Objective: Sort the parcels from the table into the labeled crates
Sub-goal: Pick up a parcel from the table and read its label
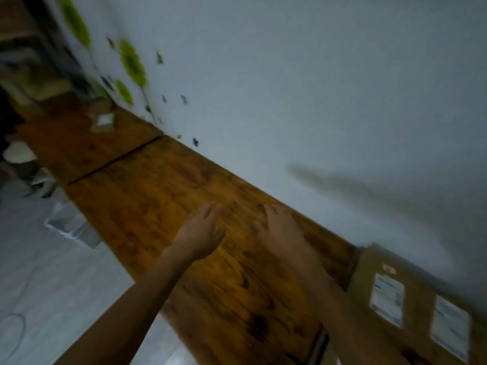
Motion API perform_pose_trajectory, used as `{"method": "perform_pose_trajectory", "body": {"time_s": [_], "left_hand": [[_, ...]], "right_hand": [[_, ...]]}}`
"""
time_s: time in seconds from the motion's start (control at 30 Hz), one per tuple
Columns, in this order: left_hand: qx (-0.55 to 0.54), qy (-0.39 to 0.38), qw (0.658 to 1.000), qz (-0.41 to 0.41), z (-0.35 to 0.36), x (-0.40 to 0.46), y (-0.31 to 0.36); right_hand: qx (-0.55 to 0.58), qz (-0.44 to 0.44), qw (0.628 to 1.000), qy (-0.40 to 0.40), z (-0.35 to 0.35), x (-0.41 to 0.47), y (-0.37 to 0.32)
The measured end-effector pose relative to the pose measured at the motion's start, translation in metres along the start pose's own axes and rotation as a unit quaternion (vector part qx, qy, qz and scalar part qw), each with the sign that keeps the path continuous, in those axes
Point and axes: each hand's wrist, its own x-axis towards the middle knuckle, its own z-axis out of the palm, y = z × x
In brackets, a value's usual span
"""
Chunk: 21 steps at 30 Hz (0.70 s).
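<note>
Two hands reach out over the middle of the bench (163, 185), holding nothing. Left hand (201, 233) has its fingers straight and loosely together, thumb apart; right hand (280, 227) has its fingers straight and slightly spread, palm down. Whether either touches the wood cannot be told through the blur. One brown parcel (419, 299) with two white labels lies at the bench's right end against the wall (316, 88), well apart from the right fingers. Another small parcel (104, 122) sits at the far left end by the wall
</note>
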Motion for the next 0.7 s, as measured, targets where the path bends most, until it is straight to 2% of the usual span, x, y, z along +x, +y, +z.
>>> {"method": "perform_pose_trajectory", "body": {"time_s": [0.13, 0.4, 0.6, 0.7], "left_hand": [[0.0, 0.073, 0.994, -0.086, -0.09, 0.017, -0.155], [-0.005, 0.151, 0.97, -0.189, -0.24, -0.003, -0.446], [-0.045, 0.164, 0.951, -0.26, -0.282, 0.005, -0.622], [-0.064, 0.15, 0.946, -0.279, -0.284, 0.037, -0.694]], "right_hand": [[-0.007, -0.114, 0.993, 0.025, 0.001, 0.108, -0.165], [0.04, -0.185, 0.982, 0.001, 0.026, 0.26, -0.478], [0.06, -0.196, 0.978, -0.023, 0.062, 0.373, -0.628], [0.077, -0.181, 0.98, -0.023, 0.099, 0.45, -0.666]]}}
